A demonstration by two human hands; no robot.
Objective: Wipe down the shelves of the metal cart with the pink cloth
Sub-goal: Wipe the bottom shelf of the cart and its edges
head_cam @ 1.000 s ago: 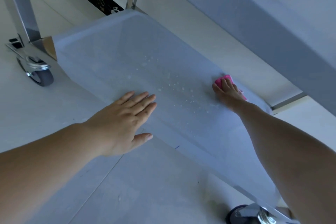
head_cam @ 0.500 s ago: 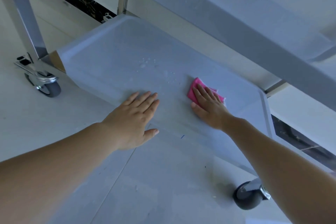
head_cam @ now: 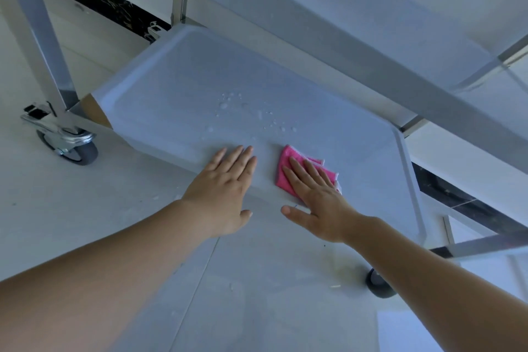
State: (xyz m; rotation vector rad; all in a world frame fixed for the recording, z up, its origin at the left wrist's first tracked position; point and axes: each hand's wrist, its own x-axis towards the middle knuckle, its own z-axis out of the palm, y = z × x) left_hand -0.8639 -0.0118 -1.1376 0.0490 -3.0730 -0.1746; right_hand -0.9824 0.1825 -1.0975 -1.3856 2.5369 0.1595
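A pale tiled floor fills the lower part of the view. Over it stands a metal cart, its upper grey shelf crossing the top of the frame and its low, shallow grey metal shelf with a raised rim lying beneath. A shiny square upright post rises at the left corner above a grey caster wheel; another dark wheel shows near the right forearm. The left hand lies flat and spread, fingers together, on the near rim of the low shelf, holding nothing. The right hand is just beside it, open and flat, palm pressing a folded pink cloth onto the shelf close to the near edge. Small water droplets dot the shelf surface beyond both hands.
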